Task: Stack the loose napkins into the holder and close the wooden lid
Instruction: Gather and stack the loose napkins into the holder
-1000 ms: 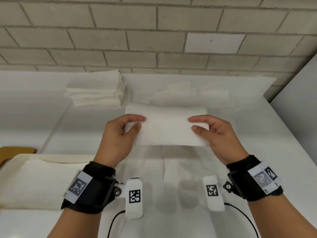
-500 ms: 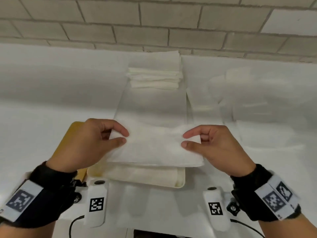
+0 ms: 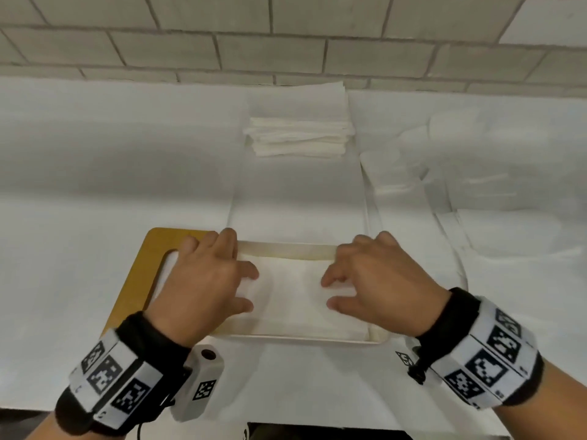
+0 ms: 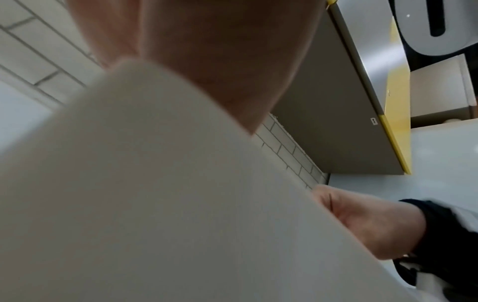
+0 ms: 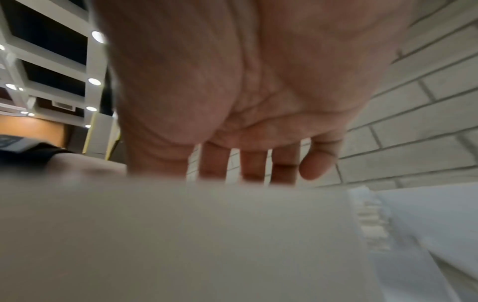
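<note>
A cream napkin holder (image 3: 301,340) sits on the white table close to me, and the top napkin (image 3: 292,300) lies flat inside it. My left hand (image 3: 206,281) presses palm down on the napkin's left end, and my right hand (image 3: 374,281) presses on its right end. The right wrist view shows the right hand (image 5: 245,102) with straight fingers (image 5: 252,163) standing on the napkin (image 5: 181,235). In the left wrist view the left hand (image 4: 207,61) lies over the napkin (image 4: 155,204). The wooden lid (image 3: 139,274), tan with a cutout, lies at the holder's left side, partly under my left hand.
A neat stack of folded napkins (image 3: 298,138) stands at the back near the brick wall (image 3: 286,36). Loose napkins (image 3: 444,173) lie spread over the table (image 3: 95,185) to the right. A grey cabinet with a yellow edge (image 4: 362,102) shows in the left wrist view.
Both hands carried the napkin left and down into the holder. They no longer pinch its ends; they now press flat on top of it.
</note>
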Demonstrator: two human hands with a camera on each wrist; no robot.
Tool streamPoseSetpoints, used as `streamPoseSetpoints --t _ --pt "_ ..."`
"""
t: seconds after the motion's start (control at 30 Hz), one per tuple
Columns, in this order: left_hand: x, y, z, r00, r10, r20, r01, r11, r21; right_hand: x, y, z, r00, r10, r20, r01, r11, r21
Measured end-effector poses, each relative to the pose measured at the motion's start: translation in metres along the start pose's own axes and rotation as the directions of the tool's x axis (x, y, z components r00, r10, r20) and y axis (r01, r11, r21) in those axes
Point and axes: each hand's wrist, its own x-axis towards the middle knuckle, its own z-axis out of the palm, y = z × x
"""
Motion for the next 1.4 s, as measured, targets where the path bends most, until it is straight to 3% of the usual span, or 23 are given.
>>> streamPoseSetpoints --t 0.1,0.2,0.3,0.37,0.47,0.57,0.67,0.77,0.87,0.97,1.07,1.17,1.3,1.4 --pt "0.000 0.003 0.001 0.999 0.031 0.035 -0.032 0.999 0.026 0.000 -0.001 0.012 0.990 -0.043 0.134 0.054 0.996 -0.075" --pt "0.000 0.001 -0.003 1.000 0.023 0.003 -0.023 1.000 0.004 0.001 0.005 0.013 0.989 -0.052 0.137 0.065 0.994 -0.089" --pt "0.001 0.005 -0.018 0.991 -0.027 -0.128 0.012 0.993 -0.121 -0.002 0.014 -0.001 0.997 -0.070 0.018 0.066 0.983 0.172" --pt "0.002 0.012 -0.032 0.978 -0.079 -0.195 0.034 0.975 -0.222 -0.007 0.026 -0.015 0.995 0.019 -0.097 0.031 0.873 0.487" --pt "0.012 0.036 -0.050 0.951 -0.128 -0.282 0.020 0.934 -0.356 -0.020 0.059 -0.030 0.968 0.180 -0.172 0.027 0.611 0.791" --pt "0.033 0.080 -0.060 0.900 -0.130 -0.417 -0.083 0.886 -0.457 -0.036 0.105 -0.034 0.936 0.316 -0.155 0.005 0.428 0.904" --pt "0.061 0.138 -0.065 0.892 -0.140 -0.431 -0.138 0.823 -0.552 -0.056 0.162 -0.025 0.900 0.429 -0.079 -0.097 0.372 0.923" --pt "0.097 0.198 -0.053 0.914 -0.137 -0.382 -0.156 0.751 -0.642 -0.079 0.232 -0.009 0.814 0.579 -0.046 -0.239 0.406 0.882" --pt "0.145 0.253 -0.027 0.961 -0.086 -0.264 -0.124 0.717 -0.686 -0.100 0.302 0.001 0.755 0.644 -0.120 -0.365 0.566 0.740" --pt "0.198 0.291 0.002 0.999 -0.045 0.013 0.042 0.723 -0.690 -0.105 0.348 -0.004 0.812 0.572 -0.114 -0.415 0.704 0.577" --pt "0.241 0.309 0.018 0.977 -0.078 0.197 0.187 0.760 -0.622 -0.089 0.367 -0.014 0.902 0.430 -0.036 -0.374 0.821 0.432" --pt "0.262 0.315 0.025 0.964 -0.188 0.186 0.261 0.793 -0.550 -0.069 0.368 -0.022 0.931 0.359 0.062 -0.361 0.883 0.301" --pt "0.264 0.317 0.034 0.966 -0.204 0.158 0.258 0.766 -0.589 -0.051 0.360 -0.025 0.926 0.333 0.176 -0.342 0.940 0.021" --pt "0.264 0.315 0.037 0.967 -0.190 0.170 0.254 0.778 -0.575 -0.051 0.355 -0.022 0.910 0.351 0.222 -0.364 0.931 0.021"
